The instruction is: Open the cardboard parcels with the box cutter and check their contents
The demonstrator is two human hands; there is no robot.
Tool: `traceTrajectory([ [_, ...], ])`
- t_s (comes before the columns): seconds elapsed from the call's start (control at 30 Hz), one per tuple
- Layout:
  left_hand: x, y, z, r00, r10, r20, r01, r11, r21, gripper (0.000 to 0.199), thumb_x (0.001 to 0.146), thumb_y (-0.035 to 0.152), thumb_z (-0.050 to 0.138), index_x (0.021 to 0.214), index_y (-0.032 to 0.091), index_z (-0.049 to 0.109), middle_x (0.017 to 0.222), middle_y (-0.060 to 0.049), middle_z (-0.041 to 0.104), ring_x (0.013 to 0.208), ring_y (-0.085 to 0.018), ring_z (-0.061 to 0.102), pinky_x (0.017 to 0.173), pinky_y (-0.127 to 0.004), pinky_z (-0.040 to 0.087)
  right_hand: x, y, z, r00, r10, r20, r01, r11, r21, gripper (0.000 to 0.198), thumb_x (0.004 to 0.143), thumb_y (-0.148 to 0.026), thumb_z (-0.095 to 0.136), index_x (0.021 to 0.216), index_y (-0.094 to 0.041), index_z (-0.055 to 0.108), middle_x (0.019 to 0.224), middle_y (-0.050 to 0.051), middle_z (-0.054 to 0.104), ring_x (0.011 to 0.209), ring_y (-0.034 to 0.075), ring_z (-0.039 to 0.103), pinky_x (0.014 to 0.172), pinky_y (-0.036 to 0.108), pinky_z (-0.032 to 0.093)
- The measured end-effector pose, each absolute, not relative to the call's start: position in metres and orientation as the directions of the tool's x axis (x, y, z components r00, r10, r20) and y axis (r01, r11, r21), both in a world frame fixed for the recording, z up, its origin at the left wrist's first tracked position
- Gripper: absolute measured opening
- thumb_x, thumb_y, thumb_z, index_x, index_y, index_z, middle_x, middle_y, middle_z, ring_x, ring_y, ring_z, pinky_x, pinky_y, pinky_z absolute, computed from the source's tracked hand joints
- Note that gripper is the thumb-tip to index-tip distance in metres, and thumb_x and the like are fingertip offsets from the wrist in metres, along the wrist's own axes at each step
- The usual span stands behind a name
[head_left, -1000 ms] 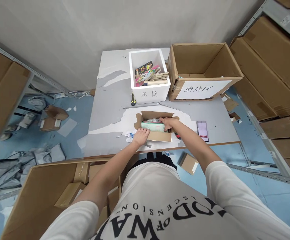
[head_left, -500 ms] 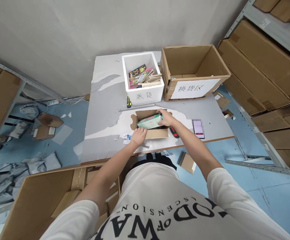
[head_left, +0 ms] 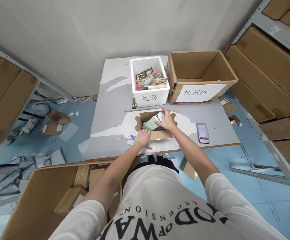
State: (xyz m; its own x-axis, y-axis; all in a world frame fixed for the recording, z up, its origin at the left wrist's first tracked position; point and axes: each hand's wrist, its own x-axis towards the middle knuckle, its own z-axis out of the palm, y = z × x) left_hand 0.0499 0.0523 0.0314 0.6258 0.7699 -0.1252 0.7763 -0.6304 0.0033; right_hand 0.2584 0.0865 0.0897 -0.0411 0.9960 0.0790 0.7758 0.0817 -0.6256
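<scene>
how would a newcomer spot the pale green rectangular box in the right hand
On the grey table, find the white foam bin, then the small open brown cardboard box on its near side. Slanted in that opening, its end held by the person's right hand, is the pale green rectangular box. Its colour sets it apart from the plain brown flaps around it.

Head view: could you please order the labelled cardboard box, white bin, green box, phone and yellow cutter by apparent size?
1. Labelled cardboard box
2. White bin
3. Green box and phone: too alike to rank; the green box is partly hidden
4. Yellow cutter
</scene>
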Motion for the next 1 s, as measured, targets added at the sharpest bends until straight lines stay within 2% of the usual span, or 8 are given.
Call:
traceTrajectory([
  [0.2, 0.051, 0.052, 0.034, 0.598, 0.792, -0.123, 0.799, -0.602, 0.010, 0.026, 0.085, 0.011, 0.046, 0.110, 0.014, 0.052, 0.099, -0.013, 0.058, 0.095, -0.028, 0.053, 0.084, -0.039, 0.034, 0.246, 0.087, 0.083, -0.081, 0.990, 0.115, 0.772, 0.136, -0.621, 0.058, 0.075, -0.037, 0.065, 0.126, -0.019, 0.042, 0.146, 0.018, 0.036, 0.137, 0.028, 0.035, 0.110, 0.043, 0.033],
  [0.3, 0.050, 0.052, 0.035, 0.605, 0.788, -0.116, 0.793, -0.609, 0.001, 0.027, 0.083, 0.011, 0.049, 0.110, 0.014, 0.052, 0.100, -0.013, 0.058, 0.096, -0.028, 0.053, 0.084, -0.039, 0.034, 0.241, 0.082, 0.078, -0.028, 0.992, 0.122, 0.773, 0.099, -0.627, 0.055, 0.077, -0.035, 0.064, 0.127, -0.018, 0.047, 0.146, 0.018, 0.034, 0.137, 0.029, 0.036, 0.110, 0.045, 0.033],
  [0.43, 0.047, 0.053, 0.032, 0.617, 0.779, -0.116, 0.781, -0.624, -0.035, 0.030, 0.078, 0.013, 0.055, 0.108, 0.014, 0.052, 0.100, -0.013, 0.058, 0.097, -0.029, 0.054, 0.083, -0.039, 0.035, 0.227, 0.070, 0.070, 0.050, 0.992, 0.120, 0.776, 0.037, -0.630, 0.060, 0.076, -0.043, 0.067, 0.129, -0.020, 0.052, 0.146, 0.017, 0.031, 0.136, 0.032, 0.037, 0.111, 0.046, 0.033],
  [0.57, 0.048, 0.058, 0.029, 0.614, 0.780, -0.125, 0.777, -0.624, -0.083, 0.031, 0.079, 0.015, 0.052, 0.110, 0.015, 0.051, 0.099, -0.015, 0.058, 0.096, -0.030, 0.054, 0.082, -0.041, 0.036, 0.218, 0.071, 0.068, 0.096, 0.987, 0.127, 0.759, 0.010, -0.651, 0.060, 0.077, -0.041, 0.067, 0.132, -0.024, 0.052, 0.135, 0.013, 0.043, 0.128, 0.029, 0.044, 0.108, 0.043, 0.036],
  [0.77, 0.055, 0.056, 0.033, 0.595, 0.789, -0.150, 0.784, -0.611, -0.107, 0.033, 0.080, 0.017, 0.051, 0.112, 0.014, 0.052, 0.103, -0.016, 0.058, 0.098, -0.031, 0.054, 0.082, -0.042, 0.036, 0.232, 0.076, 0.086, 0.000, 0.976, 0.216, 0.744, 0.144, -0.653, 0.056, 0.075, -0.033, 0.069, 0.128, -0.019, 0.057, 0.132, 0.013, 0.046, 0.125, 0.028, 0.044, 0.109, 0.039, 0.034],
  [0.87, 0.055, 0.056, 0.034, 0.599, 0.785, -0.159, 0.785, -0.615, -0.075, 0.039, 0.080, 0.026, 0.056, 0.117, 0.013, 0.050, 0.107, -0.017, 0.057, 0.102, -0.032, 0.052, 0.085, -0.042, 0.035, 0.244, 0.081, 0.098, -0.083, 0.965, 0.249, 0.747, 0.225, -0.625, 0.055, 0.074, -0.032, 0.068, 0.126, -0.018, 0.059, 0.132, 0.013, 0.047, 0.124, 0.029, 0.044, 0.109, 0.039, 0.033],
  [1.0, 0.053, 0.057, 0.034, 0.615, 0.779, -0.122, 0.784, -0.621, -0.007, 0.060, 0.084, 0.057, 0.049, 0.123, 0.011, 0.047, 0.111, -0.019, 0.055, 0.103, -0.034, 0.050, 0.088, -0.043, 0.033, 0.256, 0.089, 0.108, -0.179, 0.956, 0.231, 0.765, 0.283, -0.578, 0.054, 0.074, -0.032, 0.066, 0.126, -0.019, 0.058, 0.132, 0.012, 0.046, 0.124, 0.029, 0.044, 0.108, 0.040, 0.034],
])
